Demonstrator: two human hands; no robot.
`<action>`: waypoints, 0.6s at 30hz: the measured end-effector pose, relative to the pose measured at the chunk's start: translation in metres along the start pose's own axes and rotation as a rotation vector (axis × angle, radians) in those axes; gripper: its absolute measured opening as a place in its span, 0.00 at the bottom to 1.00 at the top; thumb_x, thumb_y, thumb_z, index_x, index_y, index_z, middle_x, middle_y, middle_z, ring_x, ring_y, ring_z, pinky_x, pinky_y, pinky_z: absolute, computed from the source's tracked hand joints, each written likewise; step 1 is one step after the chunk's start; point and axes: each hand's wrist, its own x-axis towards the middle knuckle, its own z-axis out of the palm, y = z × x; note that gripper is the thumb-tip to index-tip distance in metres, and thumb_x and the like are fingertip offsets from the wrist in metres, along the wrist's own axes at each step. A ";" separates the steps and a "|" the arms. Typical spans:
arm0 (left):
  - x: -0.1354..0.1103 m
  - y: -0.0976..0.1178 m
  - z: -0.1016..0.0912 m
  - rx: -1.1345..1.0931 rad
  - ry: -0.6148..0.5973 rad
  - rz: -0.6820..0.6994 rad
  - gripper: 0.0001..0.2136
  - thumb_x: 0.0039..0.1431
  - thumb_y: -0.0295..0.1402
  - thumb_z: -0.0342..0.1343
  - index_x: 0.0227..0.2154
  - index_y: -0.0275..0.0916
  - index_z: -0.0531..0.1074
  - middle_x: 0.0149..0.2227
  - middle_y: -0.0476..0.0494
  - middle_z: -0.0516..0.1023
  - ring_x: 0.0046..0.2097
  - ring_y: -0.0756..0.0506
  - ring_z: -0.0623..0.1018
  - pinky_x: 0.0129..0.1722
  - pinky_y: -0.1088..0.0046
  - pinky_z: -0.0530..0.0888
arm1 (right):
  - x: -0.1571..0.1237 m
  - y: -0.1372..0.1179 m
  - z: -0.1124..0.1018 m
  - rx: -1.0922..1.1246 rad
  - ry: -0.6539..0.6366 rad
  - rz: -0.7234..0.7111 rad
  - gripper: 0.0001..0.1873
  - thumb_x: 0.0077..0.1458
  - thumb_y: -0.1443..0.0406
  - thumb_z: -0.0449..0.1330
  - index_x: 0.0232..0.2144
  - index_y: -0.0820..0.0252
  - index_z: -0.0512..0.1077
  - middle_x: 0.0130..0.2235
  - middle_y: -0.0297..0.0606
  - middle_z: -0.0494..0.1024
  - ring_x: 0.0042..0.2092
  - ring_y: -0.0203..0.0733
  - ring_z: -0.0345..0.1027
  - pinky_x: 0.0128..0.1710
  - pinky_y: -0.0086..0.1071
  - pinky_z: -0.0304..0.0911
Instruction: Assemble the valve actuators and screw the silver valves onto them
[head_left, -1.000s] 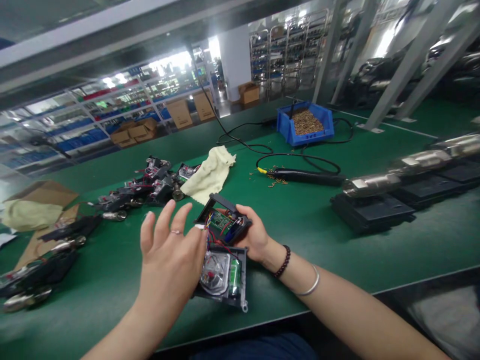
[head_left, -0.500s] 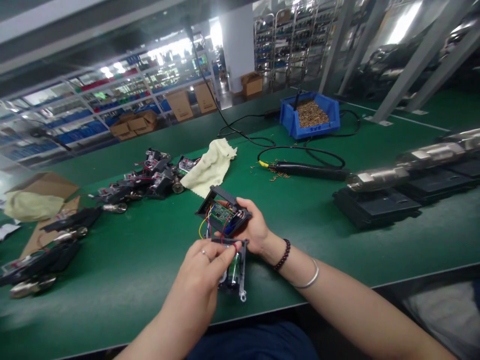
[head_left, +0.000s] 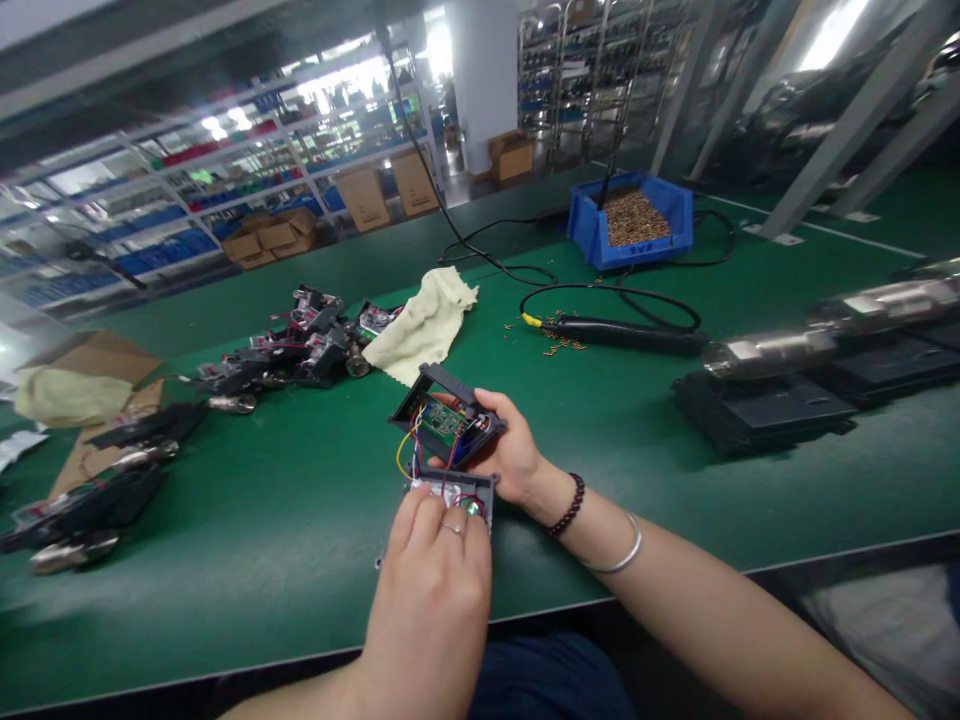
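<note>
My right hand (head_left: 514, 450) is closed around a dark grey housing (head_left: 448, 385), tilted, its open side facing me. A green circuit board (head_left: 442, 425) sits inside it. Yellow, white and red wires (head_left: 405, 455) run from the board down to a second grey housing half (head_left: 484, 485), directly below. My left hand (head_left: 439, 565) lies over this lower half, its fingers bent and pressed together inside the edge, among the wires. White material and a bit of red wire show around the fingertips. The left palm hides most of the lower half, and whatever is under the fingertips cannot be seen.
A pale yellow cloth (head_left: 424, 325) lies beyond the housing, beside a pile of opened units (head_left: 315, 345). A blue bin of screws (head_left: 630, 225), loose screws and a black corded tool (head_left: 630, 333) are right of it. Closed units with metal fittings (head_left: 772, 410) line the right.
My left hand has turned and moved right over the lower housing half, with its fingers now inside the upper edge. Earlier its fingertips were at a red wire. My right hand keeps its hold.
</note>
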 end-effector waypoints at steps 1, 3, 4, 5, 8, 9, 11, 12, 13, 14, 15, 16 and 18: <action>-0.001 0.002 -0.001 0.010 -0.001 0.003 0.15 0.55 0.17 0.44 0.31 0.34 0.76 0.29 0.39 0.80 0.34 0.41 0.77 0.43 0.61 0.75 | 0.000 0.000 -0.001 -0.007 -0.002 -0.001 0.20 0.57 0.56 0.49 0.38 0.63 0.74 0.28 0.38 0.79 0.28 0.42 0.73 0.30 0.37 0.72; -0.004 0.006 -0.001 0.013 0.027 -0.002 0.16 0.55 0.17 0.44 0.34 0.32 0.77 0.32 0.39 0.80 0.37 0.41 0.77 0.46 0.61 0.74 | 0.000 0.000 -0.002 -0.026 -0.009 -0.006 0.19 0.56 0.55 0.51 0.39 0.62 0.74 0.28 0.38 0.80 0.28 0.42 0.73 0.29 0.37 0.71; -0.005 0.007 0.000 0.005 0.045 -0.026 0.15 0.56 0.17 0.44 0.34 0.33 0.77 0.33 0.40 0.81 0.38 0.41 0.77 0.46 0.61 0.73 | 0.000 0.000 -0.002 -0.037 -0.014 -0.009 0.19 0.55 0.55 0.51 0.38 0.62 0.74 0.28 0.38 0.80 0.28 0.42 0.73 0.29 0.37 0.71; -0.006 0.007 0.002 -0.012 0.057 -0.060 0.15 0.57 0.18 0.44 0.34 0.35 0.76 0.35 0.40 0.81 0.39 0.41 0.76 0.45 0.62 0.73 | 0.000 0.001 -0.003 -0.050 -0.018 -0.013 0.20 0.55 0.54 0.52 0.38 0.62 0.74 0.28 0.37 0.80 0.28 0.42 0.73 0.29 0.37 0.71; -0.011 0.002 0.011 -0.058 0.117 -0.188 0.12 0.61 0.22 0.47 0.35 0.40 0.75 0.41 0.42 0.80 0.42 0.41 0.75 0.46 0.62 0.71 | -0.001 0.002 -0.003 -0.096 -0.026 -0.044 0.21 0.52 0.53 0.53 0.38 0.61 0.75 0.27 0.37 0.79 0.27 0.42 0.72 0.28 0.37 0.70; -0.013 -0.001 0.015 -0.039 0.143 -0.238 0.10 0.62 0.25 0.49 0.40 0.40 0.74 0.45 0.40 0.78 0.45 0.40 0.75 0.48 0.60 0.70 | -0.002 0.003 -0.003 -0.112 -0.028 -0.065 0.21 0.51 0.53 0.54 0.38 0.61 0.75 0.27 0.37 0.80 0.27 0.42 0.72 0.28 0.36 0.70; -0.020 -0.007 0.024 0.035 0.205 -0.342 0.17 0.62 0.33 0.53 0.53 0.33 0.67 0.53 0.28 0.72 0.53 0.34 0.71 0.52 0.52 0.67 | -0.005 0.005 -0.003 -0.152 -0.026 -0.114 0.22 0.48 0.53 0.57 0.39 0.60 0.75 0.29 0.37 0.81 0.28 0.42 0.73 0.29 0.35 0.70; -0.024 -0.010 0.029 0.066 0.225 -0.383 0.25 0.62 0.37 0.53 0.58 0.27 0.61 0.55 0.22 0.69 0.55 0.31 0.69 0.53 0.48 0.66 | -0.007 0.006 -0.003 -0.187 -0.023 -0.147 0.22 0.46 0.52 0.58 0.39 0.60 0.75 0.30 0.37 0.81 0.29 0.43 0.73 0.29 0.35 0.70; -0.028 -0.012 0.033 0.075 0.225 -0.401 0.32 0.62 0.41 0.53 0.61 0.22 0.54 0.56 0.18 0.68 0.57 0.29 0.68 0.53 0.46 0.65 | -0.009 0.007 -0.003 -0.224 -0.018 -0.178 0.23 0.44 0.52 0.59 0.38 0.60 0.76 0.31 0.37 0.81 0.29 0.43 0.73 0.30 0.35 0.70; -0.031 -0.013 0.037 0.061 0.221 -0.403 0.35 0.63 0.42 0.51 0.63 0.19 0.49 0.55 0.17 0.69 0.56 0.29 0.69 0.53 0.45 0.64 | -0.012 0.008 -0.003 -0.266 -0.015 -0.214 0.23 0.43 0.52 0.60 0.37 0.60 0.76 0.31 0.37 0.81 0.30 0.43 0.73 0.31 0.36 0.70; -0.033 -0.013 0.040 0.033 0.219 -0.396 0.35 0.64 0.42 0.49 0.63 0.18 0.47 0.53 0.18 0.71 0.55 0.30 0.70 0.53 0.46 0.64 | -0.016 0.008 -0.003 -0.315 -0.015 -0.259 0.22 0.42 0.51 0.61 0.37 0.60 0.76 0.31 0.36 0.81 0.30 0.43 0.73 0.32 0.36 0.71; -0.034 -0.011 0.041 0.003 0.219 -0.385 0.32 0.66 0.40 0.48 0.62 0.18 0.48 0.51 0.21 0.74 0.54 0.32 0.72 0.54 0.47 0.63 | -0.020 0.008 -0.003 -0.378 -0.019 -0.319 0.22 0.43 0.51 0.61 0.37 0.59 0.76 0.32 0.36 0.81 0.32 0.43 0.74 0.33 0.36 0.71; -0.034 -0.005 0.042 -0.035 0.241 -0.370 0.24 0.67 0.33 0.46 0.60 0.21 0.55 0.49 0.26 0.76 0.52 0.34 0.73 0.56 0.50 0.62 | -0.029 0.005 0.000 -0.556 -0.038 -0.461 0.21 0.46 0.52 0.60 0.39 0.58 0.75 0.37 0.37 0.81 0.37 0.44 0.74 0.38 0.37 0.70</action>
